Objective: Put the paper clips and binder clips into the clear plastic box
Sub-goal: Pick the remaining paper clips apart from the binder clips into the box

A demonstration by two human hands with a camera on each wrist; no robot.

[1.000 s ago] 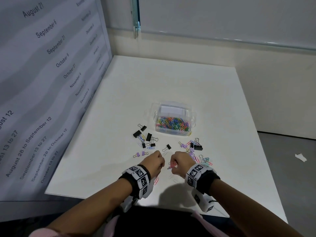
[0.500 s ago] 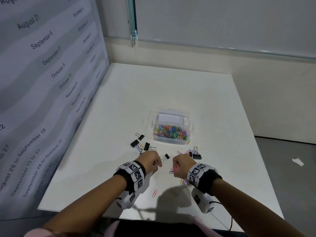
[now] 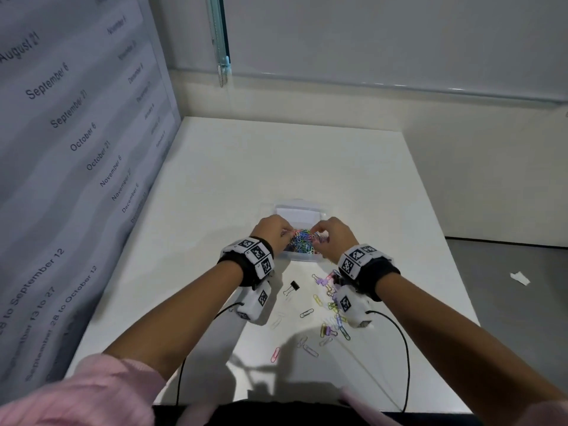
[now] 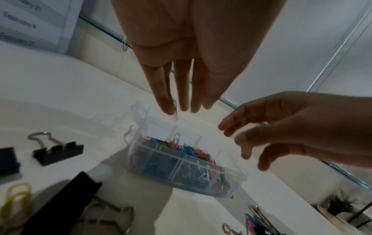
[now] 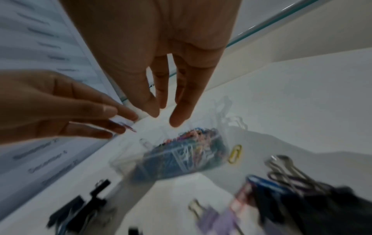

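The clear plastic box [image 3: 302,257] sits mid-table, heaped with coloured paper clips [image 4: 189,151]. Both hands hover over it. My left hand [image 4: 181,109] points its straight fingers down at the box, and a pale clip [image 4: 175,111] hangs loose at the fingertips. My right hand [image 5: 165,114] is spread above the box [image 5: 171,156] with nothing in it. A purple clip [image 5: 128,126] is in the air just off the left fingertips. Loose paper clips [image 3: 330,305] and a black binder clip [image 3: 293,285] lie nearer me.
More black binder clips [image 4: 58,151] lie left of the box and others [image 5: 302,182] to its right, beside a yellow paper clip [image 5: 234,153]. A printed panel [image 3: 76,149] walls the table's left side. The table edge [image 3: 445,241] drops off on the right.
Both hands were fists holding clips near the table's front. They have moved forward over the box and their fingers have straightened, letting the clips drop.
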